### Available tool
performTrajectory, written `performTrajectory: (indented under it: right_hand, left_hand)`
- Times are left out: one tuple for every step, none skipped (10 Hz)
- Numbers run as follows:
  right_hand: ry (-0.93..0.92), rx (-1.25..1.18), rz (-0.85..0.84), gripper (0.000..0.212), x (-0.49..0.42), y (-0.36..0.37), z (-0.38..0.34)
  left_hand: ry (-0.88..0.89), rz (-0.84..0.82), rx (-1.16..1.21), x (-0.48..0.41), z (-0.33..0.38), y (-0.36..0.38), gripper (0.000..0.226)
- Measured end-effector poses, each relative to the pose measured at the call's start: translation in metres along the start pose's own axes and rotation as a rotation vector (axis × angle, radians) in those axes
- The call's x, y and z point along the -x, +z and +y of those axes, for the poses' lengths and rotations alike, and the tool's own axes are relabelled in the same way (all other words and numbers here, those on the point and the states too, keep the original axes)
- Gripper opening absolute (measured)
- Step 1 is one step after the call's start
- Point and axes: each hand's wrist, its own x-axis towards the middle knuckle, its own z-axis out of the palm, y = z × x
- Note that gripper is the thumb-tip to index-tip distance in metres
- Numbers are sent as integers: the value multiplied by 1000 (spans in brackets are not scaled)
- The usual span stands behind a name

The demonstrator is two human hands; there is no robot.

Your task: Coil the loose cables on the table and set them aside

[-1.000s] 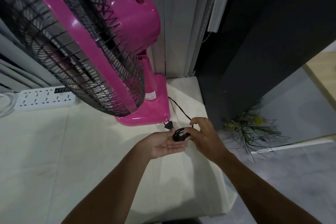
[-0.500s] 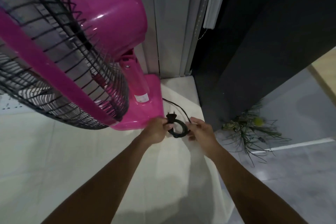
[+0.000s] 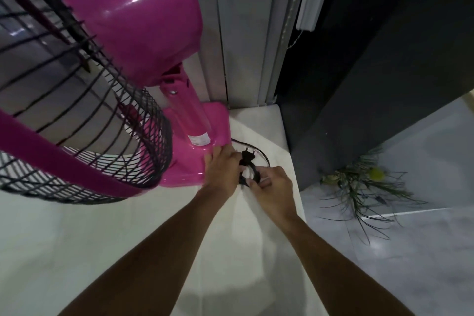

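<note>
left hand (image 3: pixel 222 170): back of hand up, fingers (image 3: pixel 214 156) curled, closed on left side of the coiled black cable; fingertips touch the edge of the pink fan base
right hand (image 3: pixel 272 187): fingers (image 3: pixel 265 179) bent in, pinching right side of the coil; thumb side faces the left hand
coiled black cable (image 3: pixel 248 174): small tight loop, held between the two hands, just over the white tablecloth; can't tell if it touches the cloth
plug (image 3: pixel 247 154): black two-pin, sticks up out of the coil just beyond the left fingertips, pins pointing up-right, away from the hands
loose cable run (image 3: pixel 260 151): thin black line curving from behind the fan base, round past the plug, down toward the right fingers
pink fan base (image 3: pixel 218 126): flat, directly left of and beyond the left fingers
fan stem (image 3: pixel 187 113): pink, rises from base, white label near the bottom
fan grille (image 3: pixel 97 136): black wire cage with pink rim, far left of both hands, fills left of view
motor housing (image 3: pixel 130 15): glossy pink, well above the hands
white tablecloth (image 3: pixel 128 238): under both forearms, wrinkled near the right wrist
table corner (image 3: pixel 277 120): beyond the right hand, against grey wall panels
dark panel (image 3: pixel 372 72): right of the right hand
plant sprigs (image 3: pixel 364 187): green, on the grey floor, well right of the right hand
</note>
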Motion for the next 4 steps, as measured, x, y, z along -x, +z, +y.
performTrajectory:
  right_hand:
    - [24,-12,44,23,-4,7,2]
    - [38,28,41,25,-7,13,4]
    - [33,-5,5,21,-8,10,4]
    - [28,-71,-1,26,-3,5,4]
  left_hand:
    - [-53,105,179,23,5,3,34]
    - [8,143,56,51,7,10,45]
    - [64,0,-148,70,4,9,64]
    - [104,-121,-174,69,0,8,74]
